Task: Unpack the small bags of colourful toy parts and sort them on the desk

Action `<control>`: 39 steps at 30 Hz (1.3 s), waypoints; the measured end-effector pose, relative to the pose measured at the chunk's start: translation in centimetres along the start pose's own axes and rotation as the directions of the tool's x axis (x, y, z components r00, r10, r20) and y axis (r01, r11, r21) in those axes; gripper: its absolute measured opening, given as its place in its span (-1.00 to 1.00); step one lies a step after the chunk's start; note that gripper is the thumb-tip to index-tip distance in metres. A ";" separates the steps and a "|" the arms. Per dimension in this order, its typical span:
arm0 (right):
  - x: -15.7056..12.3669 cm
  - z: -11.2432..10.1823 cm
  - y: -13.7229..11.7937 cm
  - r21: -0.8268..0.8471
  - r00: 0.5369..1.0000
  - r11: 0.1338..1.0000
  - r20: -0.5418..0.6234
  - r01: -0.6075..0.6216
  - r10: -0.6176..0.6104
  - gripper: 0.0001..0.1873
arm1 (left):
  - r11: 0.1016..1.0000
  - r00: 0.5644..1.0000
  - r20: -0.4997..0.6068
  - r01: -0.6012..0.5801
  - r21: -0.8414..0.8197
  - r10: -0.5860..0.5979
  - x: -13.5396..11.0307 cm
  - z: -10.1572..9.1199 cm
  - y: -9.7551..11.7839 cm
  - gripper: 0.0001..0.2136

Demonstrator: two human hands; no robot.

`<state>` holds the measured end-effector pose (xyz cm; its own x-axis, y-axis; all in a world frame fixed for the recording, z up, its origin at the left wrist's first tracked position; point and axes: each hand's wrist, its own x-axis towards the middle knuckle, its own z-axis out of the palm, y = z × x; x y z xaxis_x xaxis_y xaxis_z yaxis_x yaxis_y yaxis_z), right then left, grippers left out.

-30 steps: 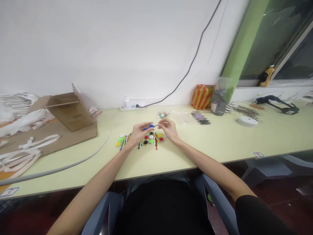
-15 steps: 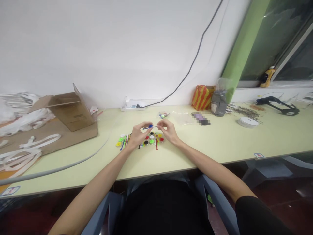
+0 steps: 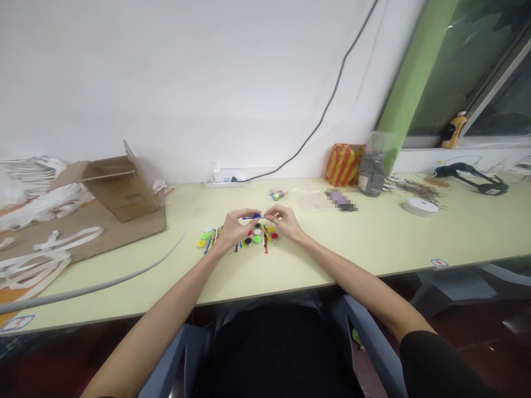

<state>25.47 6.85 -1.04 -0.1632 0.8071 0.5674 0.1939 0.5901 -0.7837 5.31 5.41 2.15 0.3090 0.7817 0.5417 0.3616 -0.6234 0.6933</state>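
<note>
Between thumb and forefinger, my left hand [image 3: 235,226] pinches a small blue plastic stick [image 3: 248,218] with an arrow-shaped end, along with a round blue piece [image 3: 257,216] on it. At the stick's other end, the fingertips of my right hand [image 3: 287,222] are closed. Below both hands lie several small round pieces with coloured tops, such as a green one [image 3: 257,240] and a red one [image 3: 274,236]. Coloured sticks lie among them, including a red arrow-ended stick [image 3: 266,246]. My left hand hides part of this group.
Behind my hands lies a small clear bag of coloured parts [image 3: 277,194]. A cardboard box [image 3: 124,190] and white straps [image 3: 37,260] are on the left, with a grey cable [image 3: 124,281] in front. On the right are a white spool [image 3: 420,207] and a grey container [image 3: 370,176].
My right fingertips have shifted slightly left, closer to my left hand. The blue piece and stick sit a little lower and further right between the fingers.
</note>
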 end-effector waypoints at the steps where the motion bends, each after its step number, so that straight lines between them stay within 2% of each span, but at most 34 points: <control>1: 0.0 0.0 0.0 0.004 1.000 1.000 0.014 -0.008 0.008 -0.78 | 1.000 1.000 0.018 0.002 -0.001 -0.002 0.0 -0.1 0.0 -0.74; 5: 0.5 -0.4 0.2 0.023 0.998 0.999 0.055 -0.028 0.027 -0.77 | 1.000 0.999 0.037 0.017 0.007 -0.017 0.1 -0.1 -0.5 -0.66; 10: 2.0 -3.1 1.7 -0.001 0.994 0.998 -0.093 -0.061 0.061 -0.75 | 0.995 0.991 0.118 -0.067 0.071 0.058 0.1 0.4 -1.1 -0.53; 14: 2.3 -6.2 3.8 -0.213 0.978 0.958 -0.124 -0.193 0.170 -0.78 | 0.965 0.983 0.150 -0.140 0.220 0.108 0.0 0.4 -1.4 -0.53; 17: 2.1 -7.6 4.8 -0.404 0.957 0.868 -0.098 -0.289 0.273 -0.77 | 0.943 0.971 0.199 -0.187 0.273 0.135 0.0 0.2 -1.6 -0.59; 20: 1.8 -8.1 5.2 -0.568 0.933 0.754 -0.070 -0.329 0.354 -0.75 | 0.935 0.963 0.221 -0.213 0.283 0.153 0.0 0.1 -1.6 -0.63; 22: 1.7 -8.2 5.1 -0.655 0.925 0.682 -0.072 -0.326 0.373 -0.76 | 0.934 0.961 0.227 -0.218 0.285 0.155 0.0 0.1 -1.6 -0.63; 25: 1.6 -8.4 4.8 -0.732 0.953 0.636 -0.060 -0.245 0.298 -0.80 | 0.932 0.962 0.227 -0.216 0.289 0.153 0.0 0.1 -1.7 -0.62; 28: 1.8 -8.6 4.4 -0.677 0.972 0.731 0.104 -0.087 0.212 -0.86 | 0.932 0.963 0.220 -0.219 0.290 0.158 0.1 0.1 -1.6 -0.62; 30: 1.9 -8.6 4.2 -0.594 0.941 0.804 0.260 -0.021 0.217 -0.88 | 0.931 0.962 0.222 -0.222 0.289 0.160 0.1 0.0 -1.6 -0.61; 32: 2.0 -8.6 4.1 -0.580 0.907 0.814 0.332 -0.020 0.258 -0.93 | 0.930 0.961 0.226 -0.222 0.291 0.159 0.1 0.0 -1.5 -0.61; 36: 1.6 -8.7 4.0 -0.714 0.917 0.695 0.216 -0.085 0.334 -0.98 | 0.928 0.960 0.226 -0.229 0.294 0.165 0.1 0.0 -1.6 -0.61; 39: 1.3 -8.9 3.7 -0.767 0.933 0.630 0.129 -0.121 0.337 -0.86 | 0.924 0.958 0.227 -0.238 0.298 0.174 0.1 0.0 -1.6 -0.62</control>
<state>34.61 10.22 -1.00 -0.2115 0.9493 0.2327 0.8840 0.2874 -0.3686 4.77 6.48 1.05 0.5582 0.6368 0.5318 0.5228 -0.7677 0.3704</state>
